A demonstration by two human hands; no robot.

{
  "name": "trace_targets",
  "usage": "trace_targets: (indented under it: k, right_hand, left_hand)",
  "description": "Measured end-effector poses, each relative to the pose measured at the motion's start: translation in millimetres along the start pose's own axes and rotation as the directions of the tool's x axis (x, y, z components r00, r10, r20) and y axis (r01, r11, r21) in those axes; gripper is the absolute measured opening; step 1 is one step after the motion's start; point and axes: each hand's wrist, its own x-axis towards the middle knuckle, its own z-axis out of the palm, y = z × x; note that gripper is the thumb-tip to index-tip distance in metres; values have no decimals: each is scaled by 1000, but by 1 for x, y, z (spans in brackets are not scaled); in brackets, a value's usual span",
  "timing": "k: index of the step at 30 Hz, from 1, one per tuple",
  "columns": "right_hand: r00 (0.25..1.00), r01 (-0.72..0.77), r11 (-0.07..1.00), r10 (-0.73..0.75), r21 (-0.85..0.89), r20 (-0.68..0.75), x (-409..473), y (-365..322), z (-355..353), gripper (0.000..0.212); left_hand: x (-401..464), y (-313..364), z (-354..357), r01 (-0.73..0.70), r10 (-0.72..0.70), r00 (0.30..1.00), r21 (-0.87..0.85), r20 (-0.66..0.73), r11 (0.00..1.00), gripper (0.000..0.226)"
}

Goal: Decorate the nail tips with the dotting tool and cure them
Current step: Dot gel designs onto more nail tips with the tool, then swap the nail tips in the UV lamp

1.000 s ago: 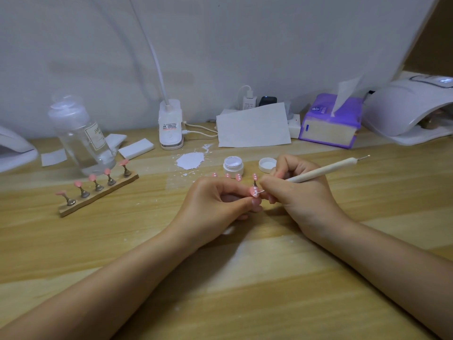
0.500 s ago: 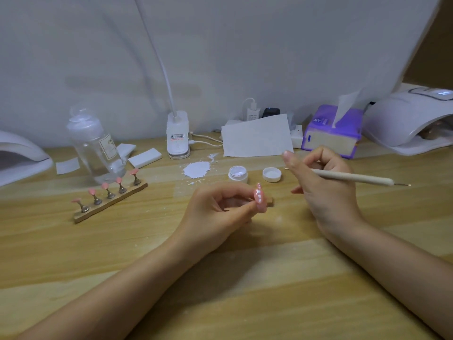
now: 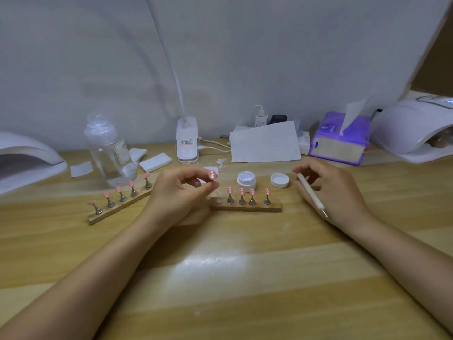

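Withdrawn rightward, the right hand (image 3: pixel 335 192) grips the dotting tool (image 3: pixel 311 193); the left hand (image 3: pixel 181 192) pinches a dotted nail tip (image 3: pixel 212 175) just left of the wooden stand's (image 3: pixel 245 206) vacant end.

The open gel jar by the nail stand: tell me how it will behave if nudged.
The open gel jar looks squat and wide-based, so it would probably slide rather than tip. It seems small and plastic, likely light. Its lid lies off beside it, so a hard knock might spill gel.

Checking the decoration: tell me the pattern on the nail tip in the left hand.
Pink nail tip with white dots; head view.
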Motion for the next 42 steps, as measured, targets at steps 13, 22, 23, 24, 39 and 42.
trace_targets:
  k: [13, 22, 23, 24, 39, 42]
  right_hand:
    - [996, -11, 995, 19, -98, 83, 1, 5, 1, 30]
    - [991, 4, 983, 21, -182, 133, 0, 0, 1, 38]
    - [989, 10, 981, 18, -193, 145, 0, 0, 1, 38]
    - [988, 14, 980, 17, -201, 154, 0, 0, 1, 38]
    - [996, -5, 996, 13, -94, 91, 2, 0, 1, 35]
    - [996, 51, 998, -53, 21, 69, 2, -6, -2, 29]
  left_hand:
    - [0, -6, 0, -38, 11, 981, 134, 196, 990, 33]
    - [2, -9, -2, -50, 21, 973, 125, 228, 991, 45]
    - [2, -10, -2, -56, 19, 969, 146, 245, 988, 48]
    - [1, -11, -2, -57, 14, 965, 158, 263, 986, 50]
    - [0, -11, -1, -197, 171, 974, 180, 148, 964, 48]
    - [-2, -8, 0, -212, 191, 973, 171, 130, 962, 47]
